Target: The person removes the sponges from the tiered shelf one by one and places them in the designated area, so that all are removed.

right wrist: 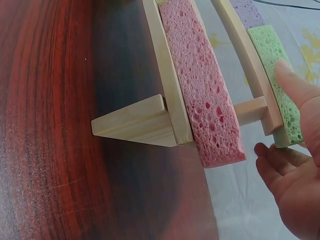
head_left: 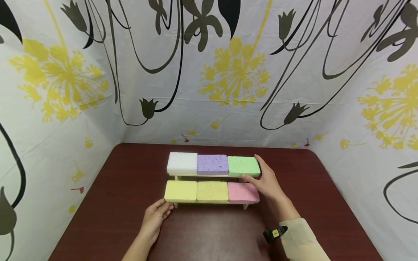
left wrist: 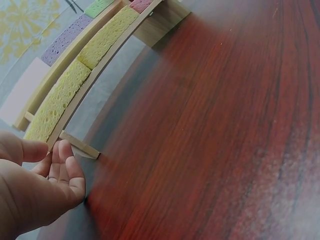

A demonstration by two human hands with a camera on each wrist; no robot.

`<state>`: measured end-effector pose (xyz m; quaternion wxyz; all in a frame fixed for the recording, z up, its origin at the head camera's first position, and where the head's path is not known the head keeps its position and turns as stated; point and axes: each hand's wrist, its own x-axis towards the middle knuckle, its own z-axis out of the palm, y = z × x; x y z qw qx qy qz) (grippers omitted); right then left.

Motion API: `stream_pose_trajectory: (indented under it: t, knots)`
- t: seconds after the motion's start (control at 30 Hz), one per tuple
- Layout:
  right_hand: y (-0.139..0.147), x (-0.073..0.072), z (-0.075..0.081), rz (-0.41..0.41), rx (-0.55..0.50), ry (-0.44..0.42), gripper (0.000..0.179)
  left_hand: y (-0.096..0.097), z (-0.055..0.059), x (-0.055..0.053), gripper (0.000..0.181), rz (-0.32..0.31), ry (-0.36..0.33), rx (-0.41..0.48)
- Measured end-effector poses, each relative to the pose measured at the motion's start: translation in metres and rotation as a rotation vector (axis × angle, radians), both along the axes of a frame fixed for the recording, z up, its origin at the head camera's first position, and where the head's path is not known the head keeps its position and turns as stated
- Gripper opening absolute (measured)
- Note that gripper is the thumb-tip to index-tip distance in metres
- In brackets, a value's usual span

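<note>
A two-tier wooden rack (right wrist: 172,85) stands on the table with sponges laid side by side. The upper tier bears a white sponge (head_left: 182,163), a purple sponge (head_left: 212,164) and a green sponge (head_left: 243,165). Below and nearer are two yellow sponges (head_left: 180,191) (head_left: 212,191) and a pink sponge (head_left: 243,192). My left hand (head_left: 155,219) pinches the left end of the lower shelf, thumb by the yellow sponge's corner. At the upper tier's right end, my right hand (head_left: 271,183) grips the rack around the green sponge, its thumb along the front.
The dark red-brown table (head_left: 209,232) has a glossy wood grain and rounded far corners. A white cloth (head_left: 215,127) printed with yellow flowers and dark stems hangs around its back and sides. A dark strap (head_left: 275,233) with a yellow tag sits at my right wrist.
</note>
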<state>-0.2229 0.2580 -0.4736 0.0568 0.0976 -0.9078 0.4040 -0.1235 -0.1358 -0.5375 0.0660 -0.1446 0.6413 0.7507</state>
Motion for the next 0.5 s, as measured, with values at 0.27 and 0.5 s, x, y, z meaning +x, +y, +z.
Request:
stream_pose_trajectory:
  t: [0.27,0.5]
  knots:
    - [0.0035,-0.0003,-0.0008,-0.01,0.002,0.06,0.091,0.0008,0.0019,0.0001,0.05,0.001,0.005,-0.009]
    - [0.0095,0.0021,0.001,-0.009,-0.015,0.102,0.089,0.0013,0.0007,-0.001,0.046,0.008,-0.006,-0.009]
